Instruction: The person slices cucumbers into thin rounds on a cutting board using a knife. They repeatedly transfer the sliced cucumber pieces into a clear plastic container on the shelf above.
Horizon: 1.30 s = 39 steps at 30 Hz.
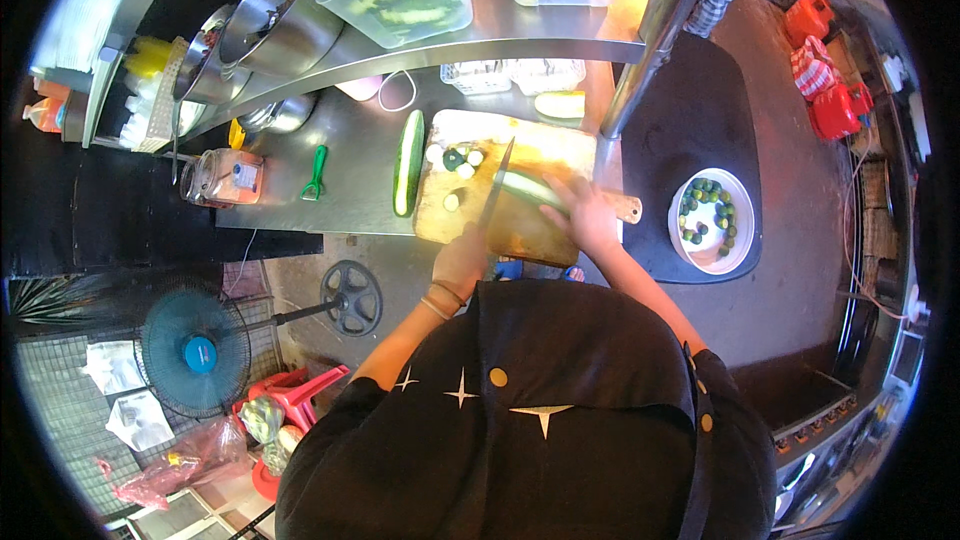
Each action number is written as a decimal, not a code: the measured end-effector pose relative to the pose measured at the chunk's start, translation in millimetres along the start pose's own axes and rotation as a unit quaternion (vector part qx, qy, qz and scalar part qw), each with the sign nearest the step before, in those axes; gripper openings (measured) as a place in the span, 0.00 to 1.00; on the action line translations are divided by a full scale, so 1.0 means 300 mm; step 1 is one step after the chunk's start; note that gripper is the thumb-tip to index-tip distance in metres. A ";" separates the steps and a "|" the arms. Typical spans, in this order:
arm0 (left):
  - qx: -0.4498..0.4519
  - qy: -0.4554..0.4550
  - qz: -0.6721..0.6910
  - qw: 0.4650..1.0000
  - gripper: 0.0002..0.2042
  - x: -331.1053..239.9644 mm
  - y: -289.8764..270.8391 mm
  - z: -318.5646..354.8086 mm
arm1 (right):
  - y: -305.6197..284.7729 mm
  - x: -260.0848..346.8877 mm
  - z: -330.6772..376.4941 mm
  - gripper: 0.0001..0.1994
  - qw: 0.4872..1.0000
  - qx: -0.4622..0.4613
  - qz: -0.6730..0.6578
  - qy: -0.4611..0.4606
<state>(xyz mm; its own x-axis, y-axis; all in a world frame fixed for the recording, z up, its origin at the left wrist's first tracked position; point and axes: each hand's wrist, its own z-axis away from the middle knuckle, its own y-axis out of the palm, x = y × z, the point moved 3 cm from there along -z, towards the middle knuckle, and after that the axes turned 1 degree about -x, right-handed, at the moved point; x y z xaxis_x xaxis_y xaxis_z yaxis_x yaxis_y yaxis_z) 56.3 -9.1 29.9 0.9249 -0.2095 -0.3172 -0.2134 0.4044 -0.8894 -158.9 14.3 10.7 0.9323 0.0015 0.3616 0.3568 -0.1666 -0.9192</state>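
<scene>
Under both hands, on the cutting board [520, 225], the left hand [462, 262] gripped a knife [497, 185]; the right hand [590, 215] pinned a cucumber [528, 187], likely firm, slippery, best held mid-length.

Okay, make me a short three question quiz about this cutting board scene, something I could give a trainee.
1. True or false: the left hand holds the knife.
2. What does the right hand press onto the cutting board?
A. a lime
B. a cucumber
C. a peeler
3. Fill in: a whole cucumber lies just off the board's ___ edge.

Key:
1. True.
2. B, the cucumber being cut.
3. Left, on the steel counter.
</scene>
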 end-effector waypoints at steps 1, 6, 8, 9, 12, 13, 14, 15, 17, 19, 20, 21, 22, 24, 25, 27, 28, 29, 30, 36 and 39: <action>0.012 -0.017 0.008 1.000 0.09 0.001 0.008 -0.001 | 0.000 0.003 -0.001 0.26 1.000 -0.004 0.001 -0.002; 0.042 -0.017 0.012 0.999 0.15 0.013 0.092 -0.060 | 0.003 0.004 -0.006 0.25 1.000 0.005 0.002 -0.001; 0.028 -0.003 0.023 0.999 0.15 0.010 0.092 -0.069 | -0.006 0.006 -0.007 0.25 1.000 0.016 0.009 0.006; 0.022 0.005 0.029 0.999 0.15 -0.009 0.072 -0.069 | -0.007 0.004 -0.006 0.24 1.000 0.012 0.011 0.005; 0.041 0.016 0.013 0.999 0.15 -0.036 -0.002 -0.038 | -0.006 0.005 -0.003 0.24 1.000 0.000 0.012 0.002; 0.040 0.005 0.011 0.999 0.14 -0.038 -0.009 -0.032 | -0.010 0.008 -0.003 0.24 1.000 -0.006 0.011 -0.001; 0.039 -0.007 0.010 0.999 0.14 -0.039 -0.014 -0.027 | -0.013 0.009 -0.001 0.24 1.000 -0.012 0.010 -0.002; 0.036 -0.021 0.008 0.999 0.14 -0.036 -0.019 -0.021 | -0.013 0.011 -0.002 0.24 1.000 -0.010 0.011 -0.002; 0.038 -0.033 0.015 0.999 0.13 -0.011 0.020 -0.018 | -0.013 0.012 -0.002 0.24 1.000 -0.005 0.013 0.000; 0.038 -0.051 0.011 0.998 0.13 -0.012 0.037 -0.022 | -0.007 0.009 0.000 0.24 1.000 -0.011 0.017 -0.002; 0.037 -0.065 0.004 0.997 0.13 -0.016 0.044 -0.025 | -0.005 0.007 0.000 0.24 1.000 -0.014 0.018 -0.003; 0.037 -0.080 -0.001 0.996 0.12 -0.020 0.052 -0.021 | -0.005 0.009 0.001 0.24 1.000 -0.008 0.018 -0.001; 0.033 -0.069 0.004 0.997 0.12 -0.028 0.069 -0.024 | -0.005 0.010 -0.001 0.24 1.000 -0.003 0.017 0.002; 0.020 -0.047 0.013 0.999 0.12 -0.032 0.105 -0.047 | -0.003 0.010 -0.001 0.24 1.000 0.002 0.015 0.004; 0.023 -0.038 0.012 0.999 0.12 -0.024 0.112 -0.061 | 0.002 0.006 -0.001 0.24 1.000 0.002 0.014 0.003; 0.032 -0.020 0.010 0.999 0.13 -0.006 0.123 -0.080 | 0.005 0.002 -0.002 0.24 1.000 0.005 0.013 0.004; 0.030 -0.015 0.010 0.999 0.13 -0.031 0.080 -0.067 | 0.002 -0.001 0.000 0.24 1.000 0.006 0.013 0.006; 0.027 -0.010 0.011 1.000 0.13 -0.056 0.032 -0.048 | 0.001 -0.004 0.002 0.24 1.000 0.008 0.014 0.009; 0.024 -0.006 0.011 1.000 0.13 -0.075 -0.004 -0.032 | 0.001 -0.001 0.002 0.24 1.000 0.008 0.014 0.008; 0.030 -0.071 0.009 0.997 0.14 -0.043 0.037 -0.015 | -0.008 0.008 -0.001 0.24 1.000 0.015 0.011 0.007; 0.016 -0.067 0.017 0.997 0.14 -0.050 0.071 -0.030 | -0.003 0.004 0.004 0.24 1.000 0.022 0.008 0.012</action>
<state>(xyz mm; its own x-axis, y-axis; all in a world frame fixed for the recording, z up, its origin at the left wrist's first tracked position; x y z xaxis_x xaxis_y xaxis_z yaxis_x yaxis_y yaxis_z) 35.0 -5.3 12.8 0.9513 -0.0750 -0.2991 -0.2380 0.4382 -0.8668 -158.1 15.7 11.7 0.9362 -0.0241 0.3505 0.3452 -0.1229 -0.9305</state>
